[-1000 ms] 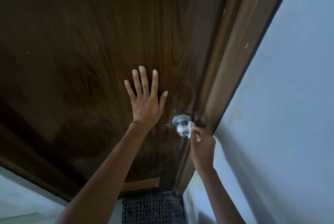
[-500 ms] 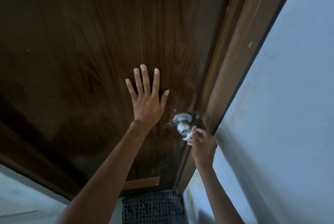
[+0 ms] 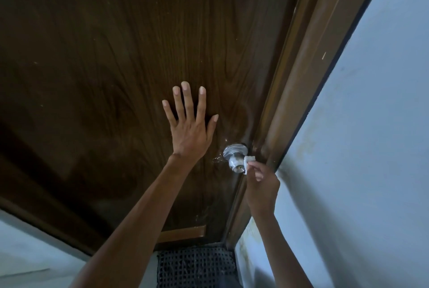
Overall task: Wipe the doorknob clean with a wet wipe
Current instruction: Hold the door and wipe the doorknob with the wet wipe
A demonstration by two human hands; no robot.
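The left hand (image 3: 189,134) lies flat on the dark brown wood-grain door (image 3: 116,55), fingers straight and spread, its grip open. Just right of it, near the door's edge, sits the round silver metal doorknob (image 3: 234,160). The right hand (image 3: 261,185) pinches a small white wet wipe (image 3: 248,162) against the knob's right side, beside the brown wooden door frame (image 3: 308,60).
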